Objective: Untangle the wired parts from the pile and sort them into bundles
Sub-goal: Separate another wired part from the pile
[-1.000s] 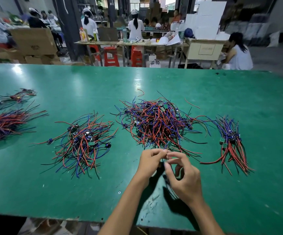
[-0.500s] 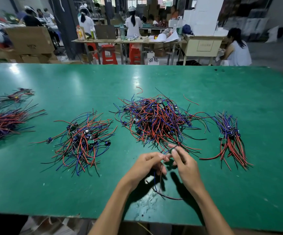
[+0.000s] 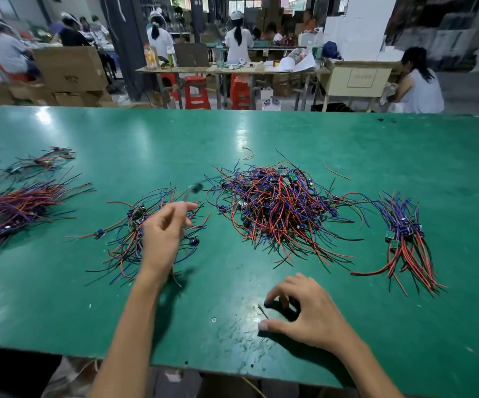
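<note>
left hand (image 3: 162, 235) spread over small bundle (image 3: 146, 234), right hand (image 3: 304, 308) loosely curled, holding nothing, on table (image 3: 261, 133)

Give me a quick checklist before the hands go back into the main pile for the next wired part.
1. Left hand free of the last part: cannot tell; a blurred wired part shows just past its fingers, over the left loose pile.
2. Right hand empty: cannot tell; fingers curled over a short wire scrap on the green table, contact unclear.
3. Main pile unobstructed: ok, neither hand covers it.
4. Main pile still tangled: ok, wires cross in all directions.
5. Right bundle kept apart: not ok, a few wires bridge the two.
</note>
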The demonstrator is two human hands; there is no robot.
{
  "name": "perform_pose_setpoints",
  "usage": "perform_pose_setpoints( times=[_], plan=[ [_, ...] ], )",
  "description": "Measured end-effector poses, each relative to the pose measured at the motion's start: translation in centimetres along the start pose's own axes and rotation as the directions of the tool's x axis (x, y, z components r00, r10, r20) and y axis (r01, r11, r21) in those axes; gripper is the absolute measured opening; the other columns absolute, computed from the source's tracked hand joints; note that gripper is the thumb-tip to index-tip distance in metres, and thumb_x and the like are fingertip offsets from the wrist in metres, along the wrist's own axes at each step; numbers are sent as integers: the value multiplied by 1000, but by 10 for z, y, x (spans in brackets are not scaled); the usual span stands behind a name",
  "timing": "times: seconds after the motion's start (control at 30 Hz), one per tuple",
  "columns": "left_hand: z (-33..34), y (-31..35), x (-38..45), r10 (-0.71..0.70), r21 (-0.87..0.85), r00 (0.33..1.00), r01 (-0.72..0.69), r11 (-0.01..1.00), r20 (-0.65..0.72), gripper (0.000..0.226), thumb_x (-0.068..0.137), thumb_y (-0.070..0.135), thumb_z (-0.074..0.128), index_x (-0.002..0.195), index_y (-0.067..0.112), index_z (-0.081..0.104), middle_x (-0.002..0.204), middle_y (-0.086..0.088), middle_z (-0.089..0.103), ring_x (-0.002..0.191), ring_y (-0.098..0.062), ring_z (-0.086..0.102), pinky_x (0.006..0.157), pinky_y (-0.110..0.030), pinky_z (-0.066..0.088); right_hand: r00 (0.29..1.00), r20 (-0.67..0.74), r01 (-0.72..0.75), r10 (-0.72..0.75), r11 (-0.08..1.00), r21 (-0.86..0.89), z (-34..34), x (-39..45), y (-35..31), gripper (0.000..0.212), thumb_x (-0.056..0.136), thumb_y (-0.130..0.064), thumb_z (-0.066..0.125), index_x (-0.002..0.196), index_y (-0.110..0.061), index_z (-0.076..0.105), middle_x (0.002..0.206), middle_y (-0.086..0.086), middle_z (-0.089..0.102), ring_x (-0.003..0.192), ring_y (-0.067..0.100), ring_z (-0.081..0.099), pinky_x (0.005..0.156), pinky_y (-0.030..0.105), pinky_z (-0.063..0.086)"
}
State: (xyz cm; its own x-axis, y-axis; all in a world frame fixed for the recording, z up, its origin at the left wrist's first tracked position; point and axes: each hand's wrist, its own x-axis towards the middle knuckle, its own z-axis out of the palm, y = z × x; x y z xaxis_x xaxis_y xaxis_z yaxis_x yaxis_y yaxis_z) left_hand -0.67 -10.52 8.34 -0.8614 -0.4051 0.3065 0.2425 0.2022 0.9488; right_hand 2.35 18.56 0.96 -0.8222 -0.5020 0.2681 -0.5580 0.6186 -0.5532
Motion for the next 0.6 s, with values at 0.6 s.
perform_pose_setpoints(
  times=[0.6],
  plan=[
    [39,-8,-59,175,701,979,-195,686,101,22,90,30,71,112,29,71,121,4,63,115,-19,49,91,-37,31,958,-288,-105,-18,907,-407,13,10,-4,26,74,-40,86,70,-26,65,73,-13,61,69,17,57,63,33,42]
  ],
)
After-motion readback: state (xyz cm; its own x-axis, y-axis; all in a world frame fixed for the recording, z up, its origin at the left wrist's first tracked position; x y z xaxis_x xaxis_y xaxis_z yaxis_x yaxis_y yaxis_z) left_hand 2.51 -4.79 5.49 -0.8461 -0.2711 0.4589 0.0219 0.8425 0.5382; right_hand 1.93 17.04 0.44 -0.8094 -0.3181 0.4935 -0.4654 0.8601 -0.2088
